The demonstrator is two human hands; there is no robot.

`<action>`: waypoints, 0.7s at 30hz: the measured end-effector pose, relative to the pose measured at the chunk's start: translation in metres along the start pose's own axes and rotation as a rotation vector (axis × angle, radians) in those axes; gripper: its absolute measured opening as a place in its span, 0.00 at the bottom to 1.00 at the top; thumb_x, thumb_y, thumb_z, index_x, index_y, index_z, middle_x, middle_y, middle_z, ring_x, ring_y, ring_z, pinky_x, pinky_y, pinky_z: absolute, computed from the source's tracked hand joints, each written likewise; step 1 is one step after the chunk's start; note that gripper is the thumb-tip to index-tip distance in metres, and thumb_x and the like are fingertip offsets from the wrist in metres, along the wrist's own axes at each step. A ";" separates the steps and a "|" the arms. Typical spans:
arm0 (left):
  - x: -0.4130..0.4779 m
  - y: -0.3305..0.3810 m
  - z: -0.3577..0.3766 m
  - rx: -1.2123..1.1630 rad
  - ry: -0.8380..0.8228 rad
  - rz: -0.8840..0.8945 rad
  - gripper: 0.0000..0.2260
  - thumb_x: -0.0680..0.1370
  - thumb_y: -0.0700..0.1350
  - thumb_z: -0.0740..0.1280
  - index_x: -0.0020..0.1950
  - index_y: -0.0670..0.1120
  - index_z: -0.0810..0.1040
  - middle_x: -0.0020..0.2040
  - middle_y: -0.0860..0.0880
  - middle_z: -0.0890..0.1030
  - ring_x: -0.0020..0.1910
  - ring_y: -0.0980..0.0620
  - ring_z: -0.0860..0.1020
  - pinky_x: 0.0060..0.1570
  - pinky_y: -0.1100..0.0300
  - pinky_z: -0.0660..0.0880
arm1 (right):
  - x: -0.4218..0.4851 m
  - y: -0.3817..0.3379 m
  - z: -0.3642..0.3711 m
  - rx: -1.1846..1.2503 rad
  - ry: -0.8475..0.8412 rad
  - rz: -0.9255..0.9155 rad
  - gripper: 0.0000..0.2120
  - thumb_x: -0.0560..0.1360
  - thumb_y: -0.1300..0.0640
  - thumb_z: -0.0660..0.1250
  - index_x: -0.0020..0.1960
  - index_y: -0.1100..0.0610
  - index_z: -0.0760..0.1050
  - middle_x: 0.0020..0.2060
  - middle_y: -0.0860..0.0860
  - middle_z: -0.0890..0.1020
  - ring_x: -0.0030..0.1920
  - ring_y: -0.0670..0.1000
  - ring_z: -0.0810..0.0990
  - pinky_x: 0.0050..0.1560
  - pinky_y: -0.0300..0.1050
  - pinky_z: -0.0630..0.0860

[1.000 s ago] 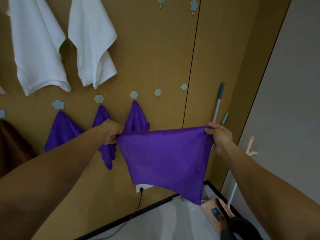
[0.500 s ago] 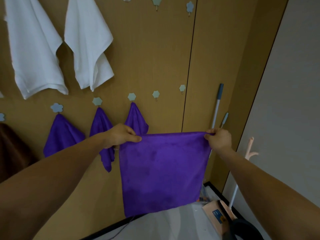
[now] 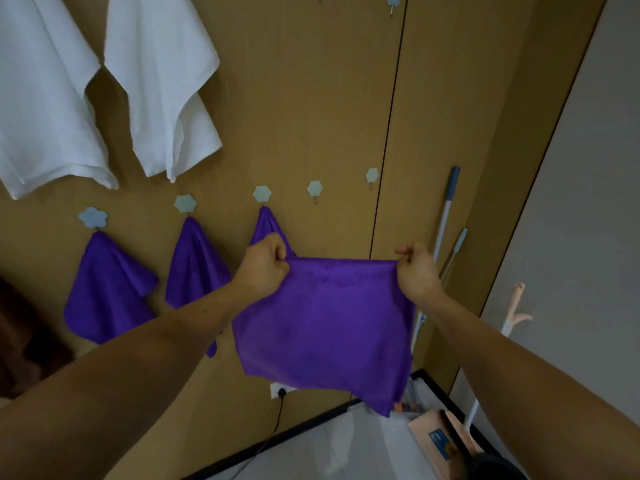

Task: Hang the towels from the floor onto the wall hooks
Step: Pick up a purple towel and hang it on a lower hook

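I hold a purple towel (image 3: pixel 325 327) spread out in front of the wooden wall. My left hand (image 3: pixel 265 266) pinches its upper left corner and my right hand (image 3: pixel 417 271) pinches the upper right corner. The cloth hangs down between them, its bottom right corner lowest. Three purple towels hang on the lower row of hooks: one at the left (image 3: pixel 107 289), one in the middle (image 3: pixel 195 265), and one (image 3: pixel 265 225) partly hidden behind my left hand. Two bare hooks (image 3: pixel 314 188) (image 3: pixel 372 175) sit just right of them, above the held towel.
Two white towels (image 3: pixel 45 98) (image 3: pixel 166 88) hang on the upper row. Mop handles (image 3: pixel 446 216) lean in the corner at the right. A wall socket with a black cord (image 3: pixel 282 393) is below the towel. A peach dustpan (image 3: pixel 440 434) lies on the floor.
My hands have drawn closer together and risen toward the hooks, narrowing the towel's top edge. My left hand now covers part of the third hanging towel.
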State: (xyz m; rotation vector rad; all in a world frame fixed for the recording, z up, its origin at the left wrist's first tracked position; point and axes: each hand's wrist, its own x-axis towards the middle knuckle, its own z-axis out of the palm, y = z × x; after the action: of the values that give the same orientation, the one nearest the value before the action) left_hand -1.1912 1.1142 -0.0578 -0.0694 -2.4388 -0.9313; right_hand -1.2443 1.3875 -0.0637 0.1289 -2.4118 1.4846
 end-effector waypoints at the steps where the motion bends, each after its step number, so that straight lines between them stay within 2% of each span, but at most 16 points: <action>1: 0.009 -0.002 0.004 -0.047 0.015 -0.006 0.14 0.70 0.30 0.63 0.38 0.49 0.67 0.35 0.53 0.73 0.33 0.59 0.70 0.32 0.73 0.67 | 0.006 -0.002 0.007 0.016 -0.032 0.001 0.11 0.77 0.66 0.55 0.51 0.57 0.74 0.41 0.55 0.78 0.38 0.53 0.74 0.38 0.45 0.70; 3: 0.027 -0.007 0.012 -0.110 -0.014 -0.021 0.14 0.71 0.30 0.60 0.42 0.50 0.70 0.39 0.56 0.74 0.38 0.60 0.73 0.37 0.76 0.67 | 0.020 -0.006 0.017 0.009 -0.114 -0.005 0.07 0.78 0.55 0.60 0.47 0.53 0.76 0.42 0.52 0.80 0.41 0.52 0.78 0.42 0.45 0.72; 5: 0.046 -0.014 0.017 -0.172 -0.056 -0.028 0.15 0.74 0.31 0.58 0.40 0.52 0.73 0.39 0.56 0.77 0.40 0.59 0.75 0.39 0.75 0.68 | 0.032 -0.011 0.022 -0.020 -0.208 -0.004 0.12 0.72 0.40 0.69 0.47 0.48 0.77 0.43 0.46 0.81 0.44 0.48 0.80 0.45 0.44 0.76; 6: 0.055 -0.017 0.018 -0.198 -0.077 -0.029 0.16 0.76 0.33 0.58 0.37 0.53 0.73 0.38 0.56 0.78 0.40 0.58 0.75 0.38 0.75 0.68 | 0.039 -0.013 0.026 -0.033 -0.245 0.005 0.15 0.68 0.38 0.73 0.47 0.47 0.78 0.43 0.45 0.81 0.44 0.47 0.81 0.44 0.42 0.78; 9: 0.075 -0.027 0.022 -0.166 -0.171 0.039 0.12 0.78 0.46 0.62 0.35 0.55 0.75 0.35 0.58 0.79 0.38 0.60 0.76 0.38 0.70 0.69 | 0.057 -0.014 0.042 -0.020 -0.271 0.001 0.12 0.67 0.47 0.77 0.44 0.55 0.82 0.41 0.48 0.84 0.43 0.49 0.82 0.43 0.43 0.80; 11: 0.085 -0.033 0.027 -0.174 -0.248 0.068 0.08 0.75 0.56 0.66 0.39 0.56 0.80 0.37 0.58 0.82 0.39 0.62 0.79 0.39 0.70 0.72 | 0.066 -0.017 0.054 0.000 -0.216 -0.053 0.10 0.71 0.52 0.75 0.43 0.58 0.81 0.39 0.50 0.83 0.41 0.50 0.81 0.42 0.42 0.77; 12: 0.091 -0.036 0.031 -0.171 -0.276 0.077 0.10 0.74 0.59 0.67 0.41 0.55 0.81 0.37 0.58 0.82 0.39 0.62 0.79 0.39 0.69 0.73 | 0.072 -0.017 0.060 -0.028 -0.180 -0.101 0.10 0.73 0.52 0.73 0.44 0.59 0.80 0.40 0.51 0.82 0.41 0.50 0.80 0.41 0.42 0.75; 14: 0.103 -0.040 0.040 -0.148 -0.310 0.084 0.12 0.75 0.59 0.67 0.42 0.51 0.83 0.35 0.55 0.82 0.37 0.58 0.80 0.39 0.61 0.76 | 0.082 -0.015 0.070 -0.175 -0.140 -0.194 0.11 0.77 0.52 0.68 0.47 0.61 0.76 0.43 0.54 0.79 0.43 0.51 0.76 0.42 0.41 0.71; 16: 0.115 -0.042 0.046 -0.149 -0.300 0.095 0.14 0.77 0.56 0.65 0.45 0.47 0.83 0.37 0.50 0.83 0.38 0.52 0.81 0.43 0.52 0.78 | 0.094 -0.014 0.078 -0.231 -0.147 -0.199 0.11 0.79 0.53 0.64 0.51 0.61 0.74 0.48 0.52 0.77 0.47 0.49 0.75 0.46 0.39 0.68; 19: 0.137 -0.048 0.058 -0.174 -0.236 0.069 0.16 0.79 0.56 0.62 0.50 0.47 0.83 0.39 0.47 0.84 0.40 0.49 0.81 0.44 0.49 0.79 | 0.114 -0.015 0.089 -0.046 -0.178 -0.065 0.07 0.79 0.55 0.65 0.53 0.58 0.73 0.49 0.53 0.79 0.47 0.47 0.77 0.45 0.37 0.73; 21: 0.151 -0.051 0.066 -0.148 -0.200 0.050 0.17 0.79 0.57 0.61 0.51 0.46 0.82 0.41 0.46 0.84 0.41 0.48 0.82 0.46 0.49 0.78 | 0.128 -0.014 0.095 0.095 -0.225 -0.016 0.09 0.77 0.51 0.67 0.52 0.55 0.76 0.49 0.51 0.82 0.44 0.44 0.80 0.43 0.33 0.76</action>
State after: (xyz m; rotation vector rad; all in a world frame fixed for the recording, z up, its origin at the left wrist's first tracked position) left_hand -1.3631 1.0963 -0.0560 -0.2876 -2.5314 -1.1293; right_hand -1.3829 1.3077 -0.0521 0.3531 -2.5041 1.6571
